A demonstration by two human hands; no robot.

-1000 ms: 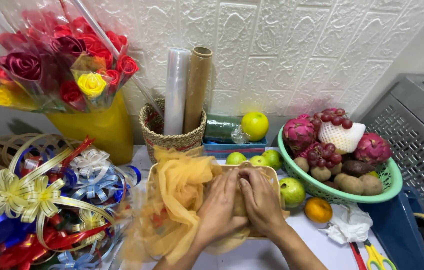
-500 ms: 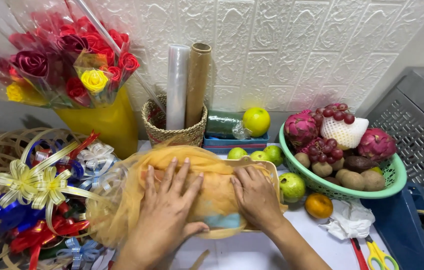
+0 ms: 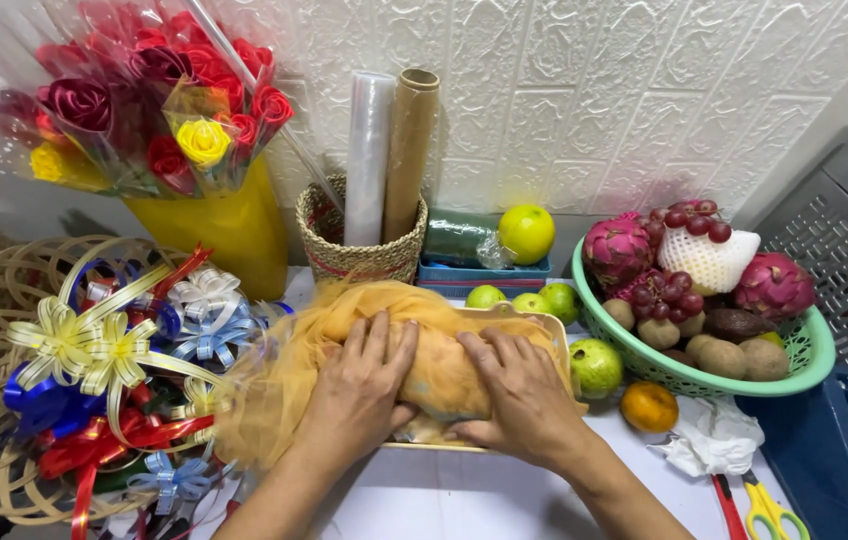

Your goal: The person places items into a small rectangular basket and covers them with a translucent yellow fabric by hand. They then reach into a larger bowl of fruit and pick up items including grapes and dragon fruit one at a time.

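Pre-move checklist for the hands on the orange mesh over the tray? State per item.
1. Left hand flat on the orange mesh: ok.
2. Right hand pressing the mesh onto the tray: ok.
3. Mesh covers the whole tray: not ok, the far right rim shows bare.
4. Loose mesh bunched off the tray's left end, against the ribbon bows: not ok.
5. What lies under the mesh: cannot tell.
6. Green fruit beside the tray's right end, touching or apart: cannot tell.
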